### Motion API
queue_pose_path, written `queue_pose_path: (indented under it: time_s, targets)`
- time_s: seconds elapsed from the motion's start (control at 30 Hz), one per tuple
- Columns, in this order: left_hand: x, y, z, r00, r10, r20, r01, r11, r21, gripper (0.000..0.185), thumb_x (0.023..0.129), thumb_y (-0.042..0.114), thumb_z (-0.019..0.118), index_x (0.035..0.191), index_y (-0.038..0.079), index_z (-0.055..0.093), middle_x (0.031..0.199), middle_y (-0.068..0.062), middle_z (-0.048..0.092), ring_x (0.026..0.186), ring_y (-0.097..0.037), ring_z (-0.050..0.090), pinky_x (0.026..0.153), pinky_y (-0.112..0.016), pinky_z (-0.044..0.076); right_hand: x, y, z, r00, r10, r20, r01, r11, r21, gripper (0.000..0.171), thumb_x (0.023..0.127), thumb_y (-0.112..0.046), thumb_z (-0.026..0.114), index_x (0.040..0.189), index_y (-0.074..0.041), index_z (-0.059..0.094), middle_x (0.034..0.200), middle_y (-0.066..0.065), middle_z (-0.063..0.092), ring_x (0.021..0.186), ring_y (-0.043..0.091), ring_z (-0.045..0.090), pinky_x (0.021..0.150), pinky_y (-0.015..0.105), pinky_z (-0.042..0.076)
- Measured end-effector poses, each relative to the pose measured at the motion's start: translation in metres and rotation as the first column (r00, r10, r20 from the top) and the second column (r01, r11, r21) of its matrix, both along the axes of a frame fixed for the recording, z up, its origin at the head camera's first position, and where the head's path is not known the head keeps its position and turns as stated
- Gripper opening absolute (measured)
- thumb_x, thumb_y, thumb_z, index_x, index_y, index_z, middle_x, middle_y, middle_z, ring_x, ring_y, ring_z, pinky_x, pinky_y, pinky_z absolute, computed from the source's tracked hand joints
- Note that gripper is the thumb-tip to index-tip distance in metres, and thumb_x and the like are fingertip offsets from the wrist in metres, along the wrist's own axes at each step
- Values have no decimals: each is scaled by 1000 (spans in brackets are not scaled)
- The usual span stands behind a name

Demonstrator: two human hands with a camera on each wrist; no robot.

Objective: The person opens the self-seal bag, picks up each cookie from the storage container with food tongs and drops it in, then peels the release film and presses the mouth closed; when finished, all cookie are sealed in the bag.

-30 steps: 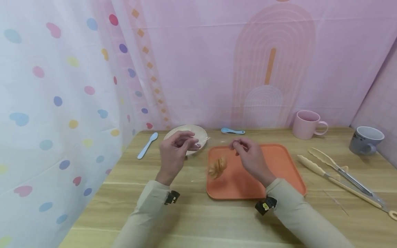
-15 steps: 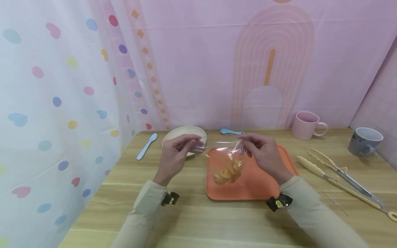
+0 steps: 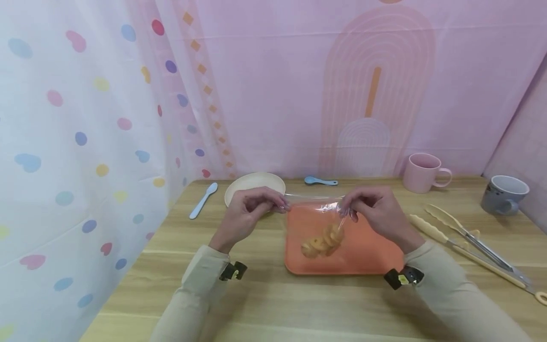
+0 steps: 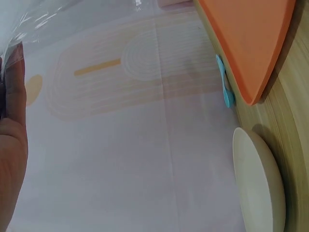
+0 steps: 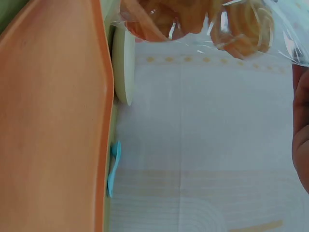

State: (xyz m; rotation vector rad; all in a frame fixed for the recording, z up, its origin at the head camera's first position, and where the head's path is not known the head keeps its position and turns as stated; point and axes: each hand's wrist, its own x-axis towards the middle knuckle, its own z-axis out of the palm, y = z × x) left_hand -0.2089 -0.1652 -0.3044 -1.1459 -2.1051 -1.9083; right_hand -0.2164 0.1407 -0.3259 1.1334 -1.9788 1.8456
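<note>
Between the two hands hangs a clear plastic bag (image 3: pixel 329 207), held up over the orange tray (image 3: pixel 372 256). Inside its lower part lies golden-brown twisted bread (image 3: pixel 322 243), also seen close through shiny film in the right wrist view as brown bread (image 5: pixel 246 29). My left hand (image 3: pixel 251 211) pinches the bag's upper left edge between thumb and fingers. At the upper right, my right hand (image 3: pixel 378 211) pinches the film the same way. The left wrist view catches only the side of the left hand (image 4: pixel 14 125) below the film (image 4: pixel 36 21).
Behind the left hand is a cream plate (image 3: pixel 256 180), with a light blue spoon (image 3: pixel 203 200) to its left. A small blue spoon (image 3: pixel 320 181) lies at the back. On the right stand a pink mug (image 3: pixel 420 173) and a grey mug (image 3: pixel 504 194), with tongs (image 3: pixel 474 247) in front.
My right hand has moved to the right and the left slightly inward, stretching the bag's top between them. The bread has shifted right and lower over the tray.
</note>
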Motion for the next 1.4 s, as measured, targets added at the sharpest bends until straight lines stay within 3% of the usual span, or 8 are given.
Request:
queue_pose_path:
  time_s: [0.1, 0.33, 0.5, 0.7, 0.83, 1.0, 1.23, 1.4]
  targets:
    - [1, 2, 1, 999, 38, -13, -38, 999, -17, 13, 95, -8, 57, 100, -15, 67, 97, 1, 76, 90, -10, 74, 85, -30, 62, 3, -1, 2, 999, -35, -22, 36, 997, 71, 31, 90, 21, 46, 77, 0, 66, 78, 1, 71, 70, 10, 67, 57, 25, 55]
    - [0, 10, 6, 969, 187, -162, -203, 975, -87, 7, 87, -4, 74, 94, -5, 74, 90, -23, 75, 80, -8, 72, 76, -26, 62, 6, -8, -4, 990, -136, -43, 142, 956, 258, 41, 87, 18, 42, 72, -10, 68, 83, 8, 73, 79, 10, 70, 66, 28, 59]
    - [5, 8, 15, 957, 162, -240, -210, 959, -190, 13, 85, -8, 74, 96, -3, 75, 91, -19, 76, 79, -6, 73, 73, -26, 62, 4, -12, -6, 999, -33, -44, 46, 939, 341, 43, 92, 13, 41, 78, -15, 70, 104, 10, 76, 98, 10, 69, 80, 28, 58]
    - [9, 5, 25, 909, 153, -388, -291, 900, -326, 14, 83, -7, 75, 94, 1, 76, 89, -10, 77, 77, -14, 72, 72, -23, 61, 2, -43, 18, 993, 120, -11, -105, 908, 406, 27, 102, -7, 50, 99, -18, 74, 124, 6, 72, 122, 20, 63, 97, 34, 54]
    - [8, 3, 25, 888, 132, -440, -318, 868, -382, 16, 84, -6, 75, 97, 3, 77, 91, -7, 78, 81, -14, 73, 74, -21, 61, -5, -71, 24, 993, 118, -30, -91, 884, 459, 23, 104, -16, 53, 104, -16, 76, 116, 2, 75, 109, 18, 67, 89, 33, 56]
    - [8, -2, 24, 879, 171, -446, -353, 861, -366, 15, 85, -6, 74, 97, 3, 77, 92, -7, 78, 84, -16, 74, 77, -22, 61, -11, -85, 21, 994, 102, -46, -68, 875, 480, 28, 104, -13, 52, 95, -13, 78, 100, 2, 77, 90, 21, 70, 78, 30, 59]
    - [12, -13, 30, 850, 267, -455, -423, 859, -287, 17, 83, -7, 76, 94, 4, 78, 90, -8, 78, 84, -20, 74, 79, -25, 62, -9, -68, 7, 995, 89, -47, -60, 901, 430, 26, 101, -6, 55, 92, -10, 79, 101, 7, 78, 88, 15, 72, 75, 29, 62]
    - [15, -22, 31, 848, 299, -438, -440, 858, -265, 18, 83, -7, 76, 95, 6, 79, 90, -5, 78, 86, -20, 74, 82, -23, 61, -2, -60, -4, 991, 56, -120, -5, 922, 387, 16, 95, -4, 67, 97, -12, 80, 97, 2, 79, 86, 8, 73, 73, 28, 62]
